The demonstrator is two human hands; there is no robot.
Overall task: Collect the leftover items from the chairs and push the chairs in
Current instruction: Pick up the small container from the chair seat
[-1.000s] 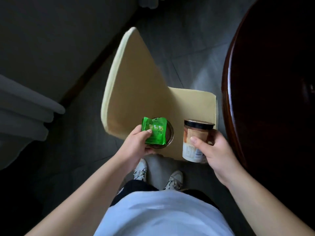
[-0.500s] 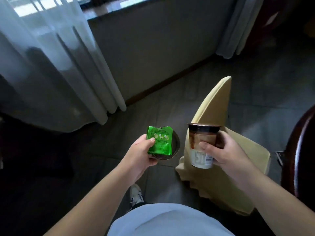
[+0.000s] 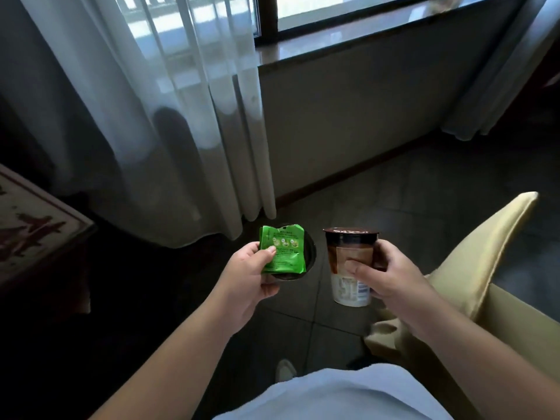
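My left hand [image 3: 250,275] pinches a green packet [image 3: 283,250] against a dark round lid [image 3: 309,256] that lies behind it. A brown and white drink cup [image 3: 348,259] with a dark sealed top stands upright in the grip of my right hand [image 3: 391,277]. Both items hang in the air above the dark tiled floor. The cream fabric chair [image 3: 491,262] stands at the lower right, just right of my right hand, with its backrest pointing up and away.
Sheer white curtains [image 3: 169,122] hang to the floor ahead, under a window with a stone sill [image 3: 348,47]. A low wall [image 3: 348,122] runs below it. A patterned surface [image 3: 27,225] juts in at the left edge. Dark floor tiles [image 3: 424,189] stretch between chair and wall.
I have turned away from the chair and table toward the window. Both hands carried the packet with lid and the cup up off the seat; the chair slid to the right edge.
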